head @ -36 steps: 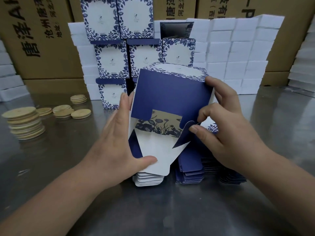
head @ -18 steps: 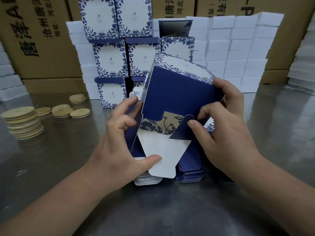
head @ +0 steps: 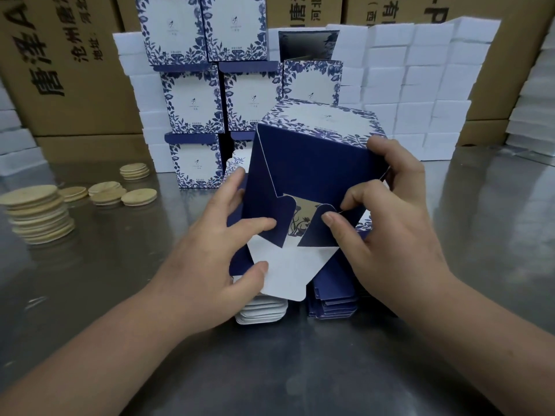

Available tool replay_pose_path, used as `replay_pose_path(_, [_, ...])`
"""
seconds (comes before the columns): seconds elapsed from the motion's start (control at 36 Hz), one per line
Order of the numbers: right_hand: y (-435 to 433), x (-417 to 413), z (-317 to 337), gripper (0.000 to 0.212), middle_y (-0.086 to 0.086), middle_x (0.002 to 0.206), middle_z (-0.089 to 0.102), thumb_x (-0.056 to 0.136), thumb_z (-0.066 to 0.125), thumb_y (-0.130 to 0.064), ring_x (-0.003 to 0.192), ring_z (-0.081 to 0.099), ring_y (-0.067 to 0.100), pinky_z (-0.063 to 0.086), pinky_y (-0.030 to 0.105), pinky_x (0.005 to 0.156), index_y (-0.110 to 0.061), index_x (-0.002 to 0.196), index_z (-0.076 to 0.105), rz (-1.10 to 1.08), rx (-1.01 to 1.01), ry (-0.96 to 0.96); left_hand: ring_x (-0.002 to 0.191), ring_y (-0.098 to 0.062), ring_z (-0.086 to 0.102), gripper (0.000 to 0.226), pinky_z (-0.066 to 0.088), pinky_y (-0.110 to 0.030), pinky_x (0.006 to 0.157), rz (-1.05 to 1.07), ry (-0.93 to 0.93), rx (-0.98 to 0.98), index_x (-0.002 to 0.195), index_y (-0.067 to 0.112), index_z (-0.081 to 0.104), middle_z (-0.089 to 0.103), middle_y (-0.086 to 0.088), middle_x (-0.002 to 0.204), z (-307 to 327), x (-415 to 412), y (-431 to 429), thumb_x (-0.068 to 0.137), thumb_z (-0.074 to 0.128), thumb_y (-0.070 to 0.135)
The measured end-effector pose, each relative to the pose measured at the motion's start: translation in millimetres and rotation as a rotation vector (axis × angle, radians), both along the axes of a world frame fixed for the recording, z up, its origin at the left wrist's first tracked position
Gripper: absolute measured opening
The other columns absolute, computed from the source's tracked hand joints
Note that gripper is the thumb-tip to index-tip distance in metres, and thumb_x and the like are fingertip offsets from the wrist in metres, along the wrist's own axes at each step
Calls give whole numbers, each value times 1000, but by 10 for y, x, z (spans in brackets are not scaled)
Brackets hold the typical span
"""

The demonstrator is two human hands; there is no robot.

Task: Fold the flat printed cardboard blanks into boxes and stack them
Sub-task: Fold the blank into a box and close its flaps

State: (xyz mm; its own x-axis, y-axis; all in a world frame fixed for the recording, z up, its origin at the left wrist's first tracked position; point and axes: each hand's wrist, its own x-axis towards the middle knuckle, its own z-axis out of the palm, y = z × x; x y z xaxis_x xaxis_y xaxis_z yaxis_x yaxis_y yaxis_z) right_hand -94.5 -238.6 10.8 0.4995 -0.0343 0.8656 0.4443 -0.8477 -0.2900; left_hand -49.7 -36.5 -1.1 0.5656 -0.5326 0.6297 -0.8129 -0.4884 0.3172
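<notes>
The half-folded box [head: 312,163] is held tilted, its open end towards the person, just above the pile of flat blanks [head: 332,301] on the metal table [head: 270,370]. The left hand [head: 216,262] grips the box's left side, forefinger pressing the left navy flap inward and thumb pinching the white flap. The right hand [head: 387,235] curls round the box's right edge, thumb pushing the right flap. Behind the box stand finished boxes [head: 195,100] and white blocks [head: 420,85]; wooden discs [head: 36,214] lie well to its left.
</notes>
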Motion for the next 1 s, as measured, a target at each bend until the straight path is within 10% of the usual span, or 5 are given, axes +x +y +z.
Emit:
replay_pose_path(0.33, [-23,30,7,14,0,124,27,71,70,-13,117,41,30,22,10,99,-6,77,60,-97,10,-110,140,-23,27,65,30,-41,107,-18,-65,103,128,12,56,13,-5,154,65,-56,-5,68,48,37])
replay_pose_path(0.58, [-2,27,22,55,20,123,45,75,67,-16,116,36,25,35,34,101,-11,122,39,-81,-19,-182,120,27,23,45,26,2,95,15,-84,-50,101,18,69,18,23,137,53,-51,-39,60,72,34])
replay_pose_path(0.72, [23,9,36,63,23,118,47,72,68,-12,112,36,26,29,24,99,0,129,45,-105,-69,-179,109,10,44,35,31,-9,87,88,-36,-139,87,45,51,27,32,128,64,-84,-49,58,70,47])
replay_pose_path(1.0, [122,-65,35,42,4,129,26,77,57,-24,123,42,38,37,37,102,-14,117,48,41,-78,-151,90,3,42,20,35,-5,77,235,-137,-212,74,13,67,43,3,110,48,-66,-70,68,69,32])
